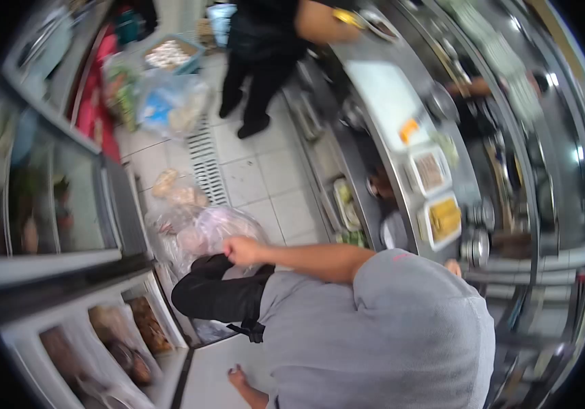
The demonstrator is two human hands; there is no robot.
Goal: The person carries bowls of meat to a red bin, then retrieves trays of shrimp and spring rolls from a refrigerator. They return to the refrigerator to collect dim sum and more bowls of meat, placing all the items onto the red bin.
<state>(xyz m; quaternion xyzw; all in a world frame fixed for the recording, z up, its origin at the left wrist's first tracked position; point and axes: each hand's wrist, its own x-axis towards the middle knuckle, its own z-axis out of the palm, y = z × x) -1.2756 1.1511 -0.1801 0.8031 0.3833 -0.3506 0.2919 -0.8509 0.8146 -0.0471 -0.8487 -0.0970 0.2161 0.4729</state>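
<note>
My right hand (pixel 243 251) is curled into a fist in front of the clear plastic bags (pixel 221 225) on the floor, close over my black-clad knee. What its fingers hold, if anything, I cannot make out. Lower down, my left hand (pixel 239 377) reaches out over a white panel (pixel 217 361), its fingers apart and no object visible in them. Beside that panel, a cold cabinet (pixel 166 371) stands open, showing several white compartments with bagged and brownish food. My grey shirt covers much of the lower view.
A person in dark clothing (pixel 265 61) stands at the steel counter, which bears a white cutting board (pixel 388 95) and white trays (pixel 440 221) of food. A drain grate (pixel 205 160) runs along the tiled floor. More bags (pixel 170 102) and a blue crate (pixel 187 65) lie beyond.
</note>
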